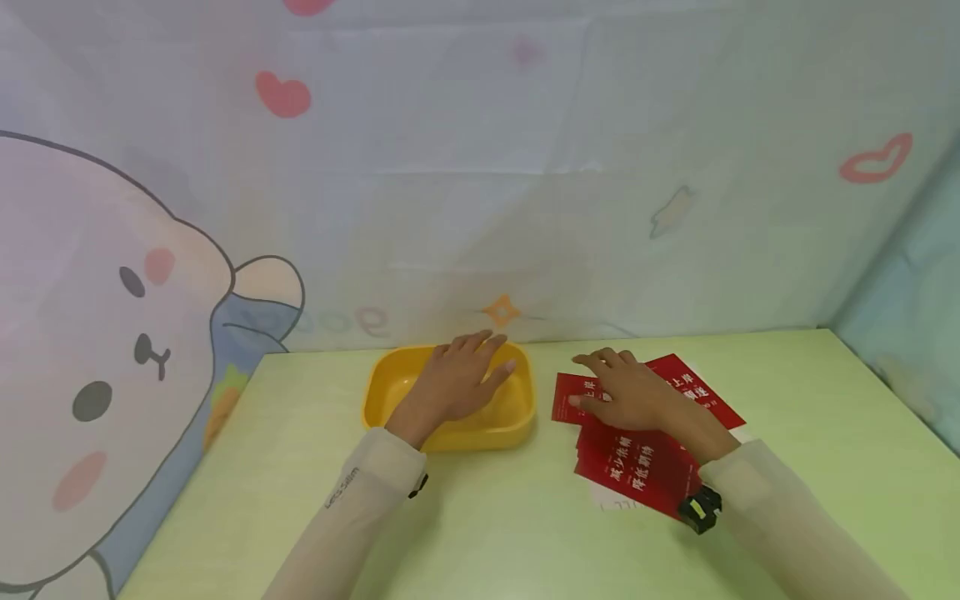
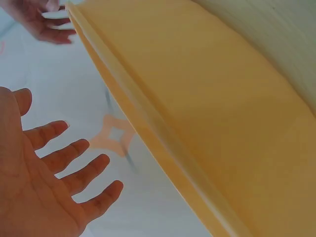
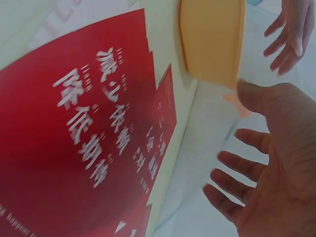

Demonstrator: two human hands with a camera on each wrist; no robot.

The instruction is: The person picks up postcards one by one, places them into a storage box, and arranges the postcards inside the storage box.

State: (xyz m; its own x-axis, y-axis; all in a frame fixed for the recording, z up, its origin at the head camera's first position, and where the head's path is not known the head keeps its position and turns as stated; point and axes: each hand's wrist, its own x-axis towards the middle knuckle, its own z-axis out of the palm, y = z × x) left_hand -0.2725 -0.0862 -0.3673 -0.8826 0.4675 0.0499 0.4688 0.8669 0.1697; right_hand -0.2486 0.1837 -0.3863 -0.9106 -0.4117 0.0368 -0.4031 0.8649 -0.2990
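Note:
A yellow plastic basin (image 1: 450, 439) stands near the back of the table. Above it hovers my left hand (image 1: 467, 377), fingers spread and relaxed, holding nothing; the left wrist view shows the hand (image 2: 54, 168) apart from the basin's rim (image 2: 148, 118). To the right lie several red cards (image 1: 637, 467) with white Chinese characters, overlapping in a loose pile. My right hand (image 1: 630, 390) hangs over these cards with loosely bent fingers and nothing in its grasp. In the right wrist view, large white characters show on the red card (image 3: 59, 148), beside the right hand (image 3: 276, 163).
White paper (image 1: 611, 497) peeks out from under the cards. A pale green table (image 1: 480, 533) carries everything. Behind it hangs a light cloth (image 1: 465, 208) printed with hearts and a cartoon bear (image 1: 112, 350); another cloth (image 1: 915, 317) closes the right side.

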